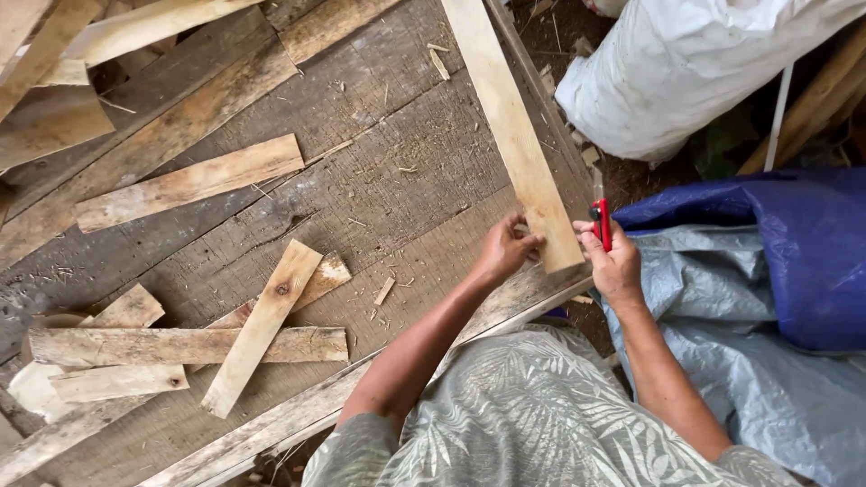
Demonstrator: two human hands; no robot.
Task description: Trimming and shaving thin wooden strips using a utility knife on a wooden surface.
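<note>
A long pale wooden plank (pixel 510 126) lies across the right side of a rough wooden worktable (pixel 379 180), its near end at the table's edge. My left hand (pixel 505 250) presses on the plank's near left edge, fingers curled against it. My right hand (pixel 613 261) is at the plank's right edge and grips a small red tool (pixel 602 223), which stands upright next to the wood.
Several short offcuts (pixel 262 325) lie scattered on the table's left half, with another flat board (pixel 189 183) further back. A white sack (pixel 686 72) sits beyond the table at right, and a blue and grey tarp (pixel 785 271) covers the ground beside me.
</note>
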